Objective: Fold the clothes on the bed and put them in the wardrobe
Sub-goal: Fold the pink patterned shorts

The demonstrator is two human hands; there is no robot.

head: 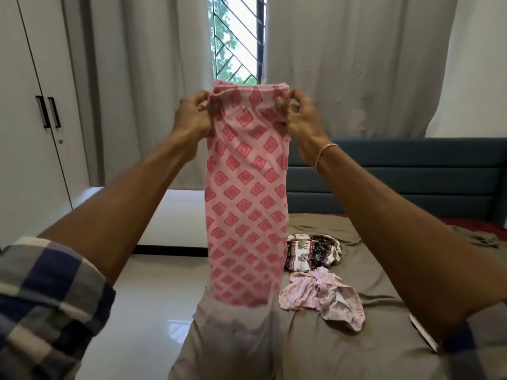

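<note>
A long pink garment with a red diamond print (247,187) hangs in the air in front of me, above the bed's near left corner. My left hand (193,116) pinches its top left edge and my right hand (300,119) pinches its top right edge, both raised at chest height. On the bed (384,338), covered by a grey-brown sheet, lie a crumpled dark patterned garment (314,252) and a crumpled pale pink garment (323,297). The white wardrobe (30,105) stands at the left with its doors closed.
Glossy white floor (148,297) lies between the bed and the wardrobe. White curtains (356,64) flank a barred window (237,39) behind. A teal headboard (397,176) runs along the right. A small flat white thing (424,334) lies on the bed by my right forearm.
</note>
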